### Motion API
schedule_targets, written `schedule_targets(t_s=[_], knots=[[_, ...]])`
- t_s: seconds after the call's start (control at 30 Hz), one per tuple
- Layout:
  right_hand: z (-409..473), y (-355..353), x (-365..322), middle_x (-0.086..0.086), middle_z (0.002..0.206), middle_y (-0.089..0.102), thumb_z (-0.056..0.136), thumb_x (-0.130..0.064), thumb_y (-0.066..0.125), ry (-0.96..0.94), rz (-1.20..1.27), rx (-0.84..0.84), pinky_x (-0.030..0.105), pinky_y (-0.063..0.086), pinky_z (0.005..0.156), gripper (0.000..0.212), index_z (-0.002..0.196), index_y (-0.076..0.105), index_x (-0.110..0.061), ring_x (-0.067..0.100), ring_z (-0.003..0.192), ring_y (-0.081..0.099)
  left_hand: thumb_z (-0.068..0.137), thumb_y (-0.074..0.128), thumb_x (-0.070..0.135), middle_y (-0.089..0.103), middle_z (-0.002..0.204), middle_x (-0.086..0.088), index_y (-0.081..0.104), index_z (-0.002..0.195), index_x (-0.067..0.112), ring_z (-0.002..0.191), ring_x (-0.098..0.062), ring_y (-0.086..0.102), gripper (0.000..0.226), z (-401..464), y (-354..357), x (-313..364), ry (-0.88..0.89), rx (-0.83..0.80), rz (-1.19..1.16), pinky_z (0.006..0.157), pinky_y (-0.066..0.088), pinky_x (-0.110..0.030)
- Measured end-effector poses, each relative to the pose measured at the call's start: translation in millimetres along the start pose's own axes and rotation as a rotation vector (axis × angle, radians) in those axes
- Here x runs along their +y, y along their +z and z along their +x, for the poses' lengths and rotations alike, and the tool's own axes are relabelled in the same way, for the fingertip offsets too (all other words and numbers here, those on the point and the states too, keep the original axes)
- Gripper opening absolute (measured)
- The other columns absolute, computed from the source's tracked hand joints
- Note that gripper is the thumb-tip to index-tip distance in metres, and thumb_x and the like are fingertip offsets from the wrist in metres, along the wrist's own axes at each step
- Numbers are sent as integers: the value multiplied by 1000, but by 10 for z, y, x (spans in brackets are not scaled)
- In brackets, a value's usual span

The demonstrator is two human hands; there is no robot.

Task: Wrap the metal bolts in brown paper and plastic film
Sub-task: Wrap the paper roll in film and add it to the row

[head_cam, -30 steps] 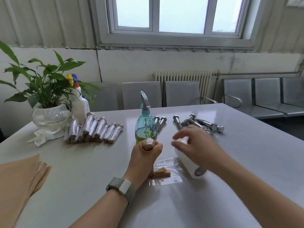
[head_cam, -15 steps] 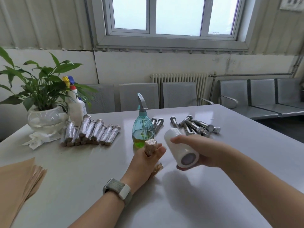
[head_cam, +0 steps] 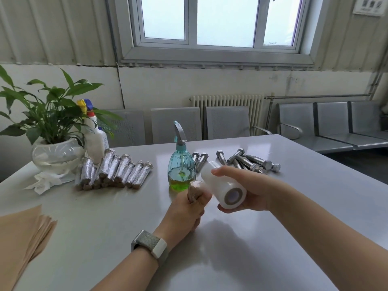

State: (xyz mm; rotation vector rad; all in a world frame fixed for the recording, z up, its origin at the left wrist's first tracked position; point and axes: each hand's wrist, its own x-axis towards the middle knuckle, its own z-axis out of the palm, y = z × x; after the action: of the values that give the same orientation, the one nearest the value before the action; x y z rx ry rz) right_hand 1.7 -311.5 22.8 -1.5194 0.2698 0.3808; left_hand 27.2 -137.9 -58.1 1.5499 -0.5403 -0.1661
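Grey-white counter (head_cam: 273,238) under a window, metal chairs and a radiator behind. Left forearm reaches in from the bottom edge, a watch (head_cam: 150,245) on the wrist. Left hand (head_cam: 184,211) raised just above the counter, fingers curled round a paper-wrapped bolt (head_cam: 195,189), held upright with its top end poking out above the fist. Right arm comes in from the lower right. Right hand (head_cam: 249,189) grips the roll of plastic film (head_cam: 223,184) from behind, fingers over the top, thumb beneath; core end tilted toward the camera. Roll sits just beside the wrapped bolt, possibly touching; the contact is hard to make out. Bare bolts (head_cam: 247,161) piled at the far side behind the right hand. Finished wrapped bolts (head_cam: 114,172) in a row at left, by the potted plant (head_cam: 50,131). Spray bottle (head_cam: 181,164) stands between the two groups. Brown paper sheets (head_cam: 21,236) stacked at the near left edge.
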Motion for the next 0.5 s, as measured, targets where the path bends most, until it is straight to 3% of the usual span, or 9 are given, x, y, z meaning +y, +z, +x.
schedule_targets(t_s=[0.07,0.13,0.2,0.27,0.3,0.33,0.37,0.43,0.5], knots=[[-24,33,5,17,94,56,68,-33,84,-17,24,-27,37,58,65,56,112,57,-10,28,65,64,75,62,67,33,52,7,43,89,14,39,-8,23,58,-60,-139,82,-38,-9,-48,37,24,-16],[-34,97,8,16,90,57,62,-35,83,-32,23,-70,35,57,62,61,111,60,-8,29,64,64,62,65,81,37,56,8,43,103,24,41,-8,23,74,-167,-338,186,-36,-55,-32,37,22,-15],[-26,184,11,16,89,58,63,-36,81,-43,0,-118,34,55,60,62,113,60,-7,30,67,64,57,67,84,51,67,-7,49,115,36,38,-16,31,77,-175,-463,317,-94,-49,-74,35,26,-19],[0,294,10,13,82,63,65,-35,83,-44,-29,-158,33,55,60,61,114,60,-7,29,67,63,94,58,44,60,104,-35,56,133,9,48,-27,59,53,-310,-532,321,-65,-165,-162,43,48,-28],[19,354,12,11,78,64,64,-32,85,-43,-42,-174,33,55,60,60,113,61,-7,28,67,63,103,45,17,57,107,-39,61,123,-7,57,-25,67,35,-389,-576,322,-56,-203,-114,54,54,-21],[39,414,16,10,75,64,62,-30,84,-45,-63,-187,33,55,62,58,111,61,-7,26,67,62,103,37,5,61,92,-30,67,112,-9,53,-16,65,34,-456,-624,287,-40,-209,-23,52,51,-13],[60,472,22,9,76,64,61,-30,80,-48,-94,-195,33,55,65,57,109,62,-7,25,68,61,103,39,8,64,77,-11,66,111,-6,48,-8,59,31,-533,-675,233,-13,-189,12,46,45,-9],[99,570,33,9,84,62,60,-29,76,-58,-168,-197,35,56,72,55,109,61,-9,22,72,61,94,51,35,61,64,16,57,113,5,49,3,54,36,-668,-709,208,8,-104,32,47,39,-6],[128,624,34,9,92,62,61,-25,74,-81,-247,-217,34,56,72,54,112,60,-12,19,77,62,88,54,47,52,61,16,55,106,13,47,1,45,38,-728,-850,81,41,-99,102,48,37,-10]])
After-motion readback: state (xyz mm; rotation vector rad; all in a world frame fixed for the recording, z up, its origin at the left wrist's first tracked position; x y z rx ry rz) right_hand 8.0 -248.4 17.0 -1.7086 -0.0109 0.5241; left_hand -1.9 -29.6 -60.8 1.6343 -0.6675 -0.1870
